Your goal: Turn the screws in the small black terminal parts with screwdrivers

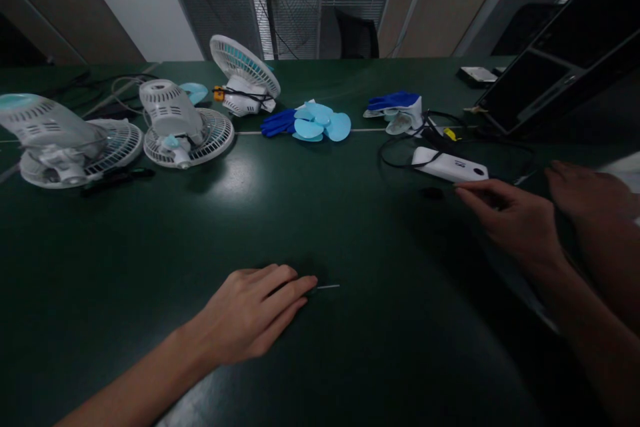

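Slim metal shaft point(329, 286) poked out rightward from the fingertips of the left hand point(260, 303), low at the green table point(380, 227); over my remote feed I saw those fingers closed on its other end, which they hid from me. Well beyond them and to their left, I had a first fan point(55, 121) lying grille down, then a second fan point(173, 110) just beside it in the same pose. Beyond the left knuckles, a third fan point(245, 93) leaned with its grille tilted upward and a black cord round its base. Straight out past the left fingertips lay a blue glove point(278, 123) and, touching it, a light-blue fan blade point(323, 121). Farther right, beyond the gap between both hands' fingers, I made out blue-and-white gloves point(395, 107) near a tangled black cable point(395, 163). A white power strip point(450, 165) sat just past the right hand point(515, 220), whose thumb and forefinger nearly met at its edge; I could not tell whether they pinched anything. Just right of those fingers, another person's hand point(590, 192) rested near the table's far side.
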`<state>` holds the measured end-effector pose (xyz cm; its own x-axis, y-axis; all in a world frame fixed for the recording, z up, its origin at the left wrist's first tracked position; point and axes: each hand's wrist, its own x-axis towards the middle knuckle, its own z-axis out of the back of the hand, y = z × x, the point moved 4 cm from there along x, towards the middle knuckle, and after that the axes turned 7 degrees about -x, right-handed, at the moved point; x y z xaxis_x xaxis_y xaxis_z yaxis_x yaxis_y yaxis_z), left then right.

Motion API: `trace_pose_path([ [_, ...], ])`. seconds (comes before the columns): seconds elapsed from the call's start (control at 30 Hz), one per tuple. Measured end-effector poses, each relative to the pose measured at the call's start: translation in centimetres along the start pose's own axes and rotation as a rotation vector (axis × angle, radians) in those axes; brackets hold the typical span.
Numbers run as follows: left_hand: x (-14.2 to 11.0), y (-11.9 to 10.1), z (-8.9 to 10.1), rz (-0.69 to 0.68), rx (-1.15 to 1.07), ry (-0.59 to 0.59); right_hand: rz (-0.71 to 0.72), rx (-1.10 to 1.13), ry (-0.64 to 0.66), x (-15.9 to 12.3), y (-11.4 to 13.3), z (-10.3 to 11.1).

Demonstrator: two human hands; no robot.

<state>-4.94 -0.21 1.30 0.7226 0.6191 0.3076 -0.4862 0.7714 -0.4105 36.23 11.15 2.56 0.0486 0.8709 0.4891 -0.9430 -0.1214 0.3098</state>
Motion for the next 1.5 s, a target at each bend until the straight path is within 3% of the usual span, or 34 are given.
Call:
trace_pose_path([
  [0.1,-0.1,0.0,-0.1,0.000,0.007,-0.002,-0.074,0.052,-0.020,-0.2,0.0,-0.4],
  [0.27,-0.1,0.0,0.0,-0.011,0.016,-0.011,-0.049,0.132,-0.059,-0.2,0.3,-1.3],
  [0.63,0.1,0.0,0.1,-0.002,0.018,0.002,0.025,0.164,0.070,0.5,0.1,-2.7],
  [1.2,0.3,-0.3,0.3,-0.012,0.021,-0.009,0.006,0.264,0.084,0.4,-0.2,-3.2],
  [1.5,0.3,-0.2,0.2,-0.004,0.012,0.003,0.014,0.157,0.071,0.6,-0.4,-3.4],
])
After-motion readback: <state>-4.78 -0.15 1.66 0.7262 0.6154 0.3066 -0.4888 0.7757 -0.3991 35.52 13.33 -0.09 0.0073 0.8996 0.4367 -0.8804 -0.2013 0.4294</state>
